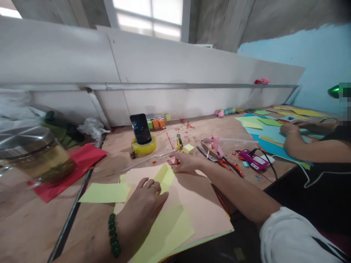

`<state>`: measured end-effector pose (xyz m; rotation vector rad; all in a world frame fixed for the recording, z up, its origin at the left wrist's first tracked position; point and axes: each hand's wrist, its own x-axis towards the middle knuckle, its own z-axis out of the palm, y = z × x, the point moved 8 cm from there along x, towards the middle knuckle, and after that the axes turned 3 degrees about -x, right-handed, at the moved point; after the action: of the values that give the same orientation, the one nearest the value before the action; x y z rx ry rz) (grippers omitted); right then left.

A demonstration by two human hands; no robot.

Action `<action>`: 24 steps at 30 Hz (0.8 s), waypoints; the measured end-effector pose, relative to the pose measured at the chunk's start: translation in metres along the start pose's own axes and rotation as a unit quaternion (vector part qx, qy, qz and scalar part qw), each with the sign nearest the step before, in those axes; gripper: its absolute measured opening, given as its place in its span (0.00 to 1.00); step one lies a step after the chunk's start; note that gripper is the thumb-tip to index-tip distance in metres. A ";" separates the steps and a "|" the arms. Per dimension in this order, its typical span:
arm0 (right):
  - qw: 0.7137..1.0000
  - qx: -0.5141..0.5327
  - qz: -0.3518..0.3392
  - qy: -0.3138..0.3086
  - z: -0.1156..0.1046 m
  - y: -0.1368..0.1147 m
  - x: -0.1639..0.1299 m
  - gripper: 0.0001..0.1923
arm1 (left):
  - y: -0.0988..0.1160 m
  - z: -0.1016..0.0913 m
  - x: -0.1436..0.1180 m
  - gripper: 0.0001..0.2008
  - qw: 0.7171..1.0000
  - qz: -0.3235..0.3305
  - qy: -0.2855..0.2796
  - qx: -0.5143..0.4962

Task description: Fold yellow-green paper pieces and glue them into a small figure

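The left hand [144,204] lies flat, fingers spread, pressing a thin yellow paper sheet [167,223] onto the larger salmon-pink paper sheet [197,204] beneath it — it grips nothing. A ring sits on one finger and a string of dark green glossy beads [113,235] circles the wrist. The right hand [186,162] rests further out at the pink sheet's far edge, fingers loosely curled; whether it pinches anything cannot be told. Both sheets lie on the bare brown plywood worktop [35,226], near its front edge.

Just beyond the right hand stand a small pale-yellow cube of sticky notes [188,148] and a pink plastic glue gun [215,144]. A black smartphone [140,128] leans upright in a translucent yellow tape roll [144,147]. To the left, a crumpled red paper sheet [74,166] lies beside a round glass jar with a metal lid [33,153] — blurred. At far right another person's hand [290,128] rests on blue and green papers.
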<state>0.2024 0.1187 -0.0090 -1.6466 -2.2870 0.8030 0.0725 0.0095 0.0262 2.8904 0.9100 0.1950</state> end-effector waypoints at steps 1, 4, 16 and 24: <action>1.000 0.003 -0.002 0.000 -0.001 0.001 0.000 0.34 | 0.001 -0.001 -0.001 0.13 1.000 -0.001 0.001 0.000; 1.000 0.019 -0.007 -0.006 -0.003 0.001 -0.001 0.27 | 0.002 -0.003 -0.003 0.12 1.000 -0.003 0.008 -0.006; 0.995 -0.029 -0.023 0.095 -0.011 -0.024 -0.027 0.23 | -0.054 -0.006 -0.004 0.14 0.954 -0.112 0.224 -0.162; 0.968 -0.079 -0.145 0.189 -0.024 -0.053 -0.039 0.15 | -0.085 0.006 0.000 0.26 0.934 -0.225 0.152 -0.234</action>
<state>0.1843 0.0781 0.0454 -1.3329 -2.2773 0.2217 0.0259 0.0783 0.0091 2.1839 1.3293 0.7182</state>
